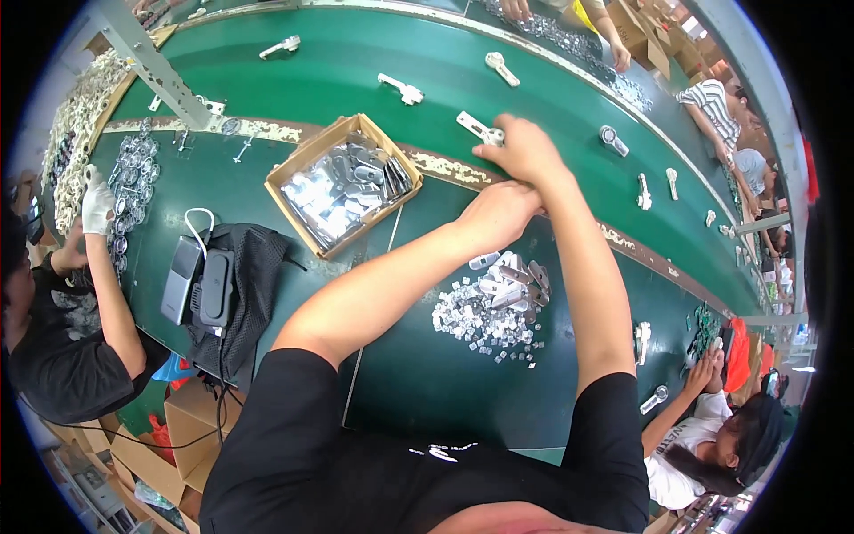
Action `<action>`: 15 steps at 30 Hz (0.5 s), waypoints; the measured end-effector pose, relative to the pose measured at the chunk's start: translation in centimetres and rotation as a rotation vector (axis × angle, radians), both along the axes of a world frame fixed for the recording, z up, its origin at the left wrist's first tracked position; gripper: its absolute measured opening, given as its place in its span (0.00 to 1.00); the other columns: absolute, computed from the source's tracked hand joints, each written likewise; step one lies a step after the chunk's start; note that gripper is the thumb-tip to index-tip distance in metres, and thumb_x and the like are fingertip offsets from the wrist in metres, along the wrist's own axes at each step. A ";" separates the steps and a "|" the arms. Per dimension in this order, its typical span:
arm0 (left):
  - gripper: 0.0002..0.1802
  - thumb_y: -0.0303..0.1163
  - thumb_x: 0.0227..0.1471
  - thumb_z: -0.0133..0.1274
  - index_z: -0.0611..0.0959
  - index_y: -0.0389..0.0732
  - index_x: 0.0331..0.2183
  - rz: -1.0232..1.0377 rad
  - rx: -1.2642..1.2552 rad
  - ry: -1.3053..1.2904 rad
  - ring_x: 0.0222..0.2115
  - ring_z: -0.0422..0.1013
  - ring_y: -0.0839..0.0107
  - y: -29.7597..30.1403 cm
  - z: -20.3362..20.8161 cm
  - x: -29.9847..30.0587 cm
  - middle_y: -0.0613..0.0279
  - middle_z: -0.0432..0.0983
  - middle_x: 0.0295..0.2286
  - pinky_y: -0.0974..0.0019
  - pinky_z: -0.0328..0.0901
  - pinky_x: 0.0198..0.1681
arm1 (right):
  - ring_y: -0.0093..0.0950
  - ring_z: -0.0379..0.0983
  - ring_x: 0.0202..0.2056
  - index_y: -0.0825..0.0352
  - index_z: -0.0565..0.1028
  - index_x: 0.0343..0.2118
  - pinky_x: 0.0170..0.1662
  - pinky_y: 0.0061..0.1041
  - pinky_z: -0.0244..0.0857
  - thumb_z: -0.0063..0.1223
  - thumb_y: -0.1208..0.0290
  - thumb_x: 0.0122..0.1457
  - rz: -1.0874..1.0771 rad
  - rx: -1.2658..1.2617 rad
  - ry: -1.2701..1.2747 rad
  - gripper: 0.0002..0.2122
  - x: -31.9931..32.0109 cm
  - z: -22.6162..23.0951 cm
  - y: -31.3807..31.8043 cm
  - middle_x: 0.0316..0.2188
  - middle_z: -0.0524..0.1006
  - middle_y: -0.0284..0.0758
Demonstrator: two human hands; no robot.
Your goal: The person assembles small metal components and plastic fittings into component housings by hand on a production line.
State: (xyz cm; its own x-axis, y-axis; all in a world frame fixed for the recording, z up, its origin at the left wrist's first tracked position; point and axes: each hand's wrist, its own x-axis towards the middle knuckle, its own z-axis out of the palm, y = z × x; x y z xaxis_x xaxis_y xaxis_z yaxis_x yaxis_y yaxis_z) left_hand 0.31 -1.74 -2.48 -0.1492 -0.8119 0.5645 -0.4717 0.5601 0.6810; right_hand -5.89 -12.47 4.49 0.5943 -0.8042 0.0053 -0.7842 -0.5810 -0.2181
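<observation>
My right hand (pixel 527 153) reaches over the green conveyor belt, thumb and fingers closed on the near end of a white, handle-shaped plastic part (pixel 478 127). My left hand (pixel 498 215) is close by, under the right wrist, at the belt's near edge. Its fingers are curled and partly hidden, so what they hold, if anything, cannot be seen. Below the hands, a pile of small clear plastic pieces (pixel 480 316) lies on the dark green table, with several grey, elongated metal-looking pieces (pixel 516 283) on it. An open cardboard box (pixel 398 216) of shiny flat grey parts stands left of my hands.
More white parts (pixel 402 89) are spread along the belt (pixel 347 58). A black mesh bag (pixel 253 267) with a power bank (pixel 182 280) lies left. Co-workers sit at left and right; a gloved hand (pixel 96 203) is by a metal post (pixel 160 76).
</observation>
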 end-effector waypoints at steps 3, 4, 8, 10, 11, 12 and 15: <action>0.07 0.25 0.60 0.54 0.78 0.35 0.41 0.004 0.058 0.016 0.39 0.77 0.41 -0.2 0.3 -0.2 0.44 0.81 0.36 0.46 0.72 0.43 | 0.48 0.78 0.49 0.68 0.80 0.49 0.55 0.43 0.71 0.70 0.59 0.55 0.090 -0.025 -0.029 0.23 -0.2 -0.5 -1.4 0.46 0.81 0.51; 0.08 0.25 0.61 0.54 0.77 0.35 0.42 0.021 0.094 0.007 0.39 0.77 0.40 -0.1 0.4 -0.1 0.43 0.81 0.36 0.45 0.72 0.42 | 0.49 0.78 0.47 0.68 0.80 0.48 0.54 0.43 0.72 0.71 0.61 0.54 0.164 -0.009 -0.147 0.22 -0.3 -0.4 -1.8 0.45 0.81 0.51; 0.06 0.26 0.68 0.44 0.68 0.35 0.45 -0.026 0.298 0.338 0.29 0.80 0.68 -0.2 0.2 0.7 0.51 0.83 0.34 0.62 0.73 0.31 | 0.32 0.81 0.48 0.70 0.74 0.53 0.39 0.29 0.82 0.61 0.77 0.64 0.033 0.572 -1.052 0.16 -3.4 2.3 0.7 0.48 0.78 0.37; 0.06 0.27 0.69 0.43 0.67 0.35 0.45 -0.032 0.374 0.467 0.29 0.80 0.70 -0.6 0.9 0.9 0.51 0.83 0.35 0.66 0.71 0.29 | 0.36 0.82 0.47 0.73 0.72 0.53 0.36 0.26 0.82 0.60 0.80 0.63 0.035 0.644 -1.279 0.17 -7.5 3.7 2.7 0.48 0.77 0.41; 0.06 0.28 0.70 0.43 0.67 0.36 0.45 -0.049 0.446 0.611 0.29 0.79 0.72 -0.9 1.3 0.7 0.51 0.83 0.36 0.70 0.70 0.26 | 0.35 0.82 0.45 0.72 0.73 0.53 0.32 0.25 0.79 0.60 0.82 0.62 0.005 0.627 -1.356 0.17 -9.8 3.6 3.3 0.45 0.77 0.40; 0.08 0.29 0.70 0.43 0.67 0.35 0.47 -0.119 0.542 0.767 0.28 0.79 0.73 -1.2 1.2 0.8 0.50 0.83 0.40 0.74 0.68 0.23 | 0.29 0.80 0.41 0.71 0.73 0.53 0.31 0.22 0.73 0.61 0.82 0.62 -0.015 0.597 -1.416 0.17 -11.5 2.9 3.6 0.44 0.78 0.39; 0.15 0.31 0.70 0.46 0.69 0.33 0.52 -0.243 0.752 0.976 0.31 0.82 0.67 -0.9 2.0 1.2 0.44 0.81 0.44 0.73 0.71 0.25 | 0.22 0.73 0.36 0.70 0.73 0.58 0.34 0.18 0.67 0.59 0.78 0.65 -0.035 0.693 -1.497 0.18 -14.4 1.6 3.2 0.47 0.78 0.39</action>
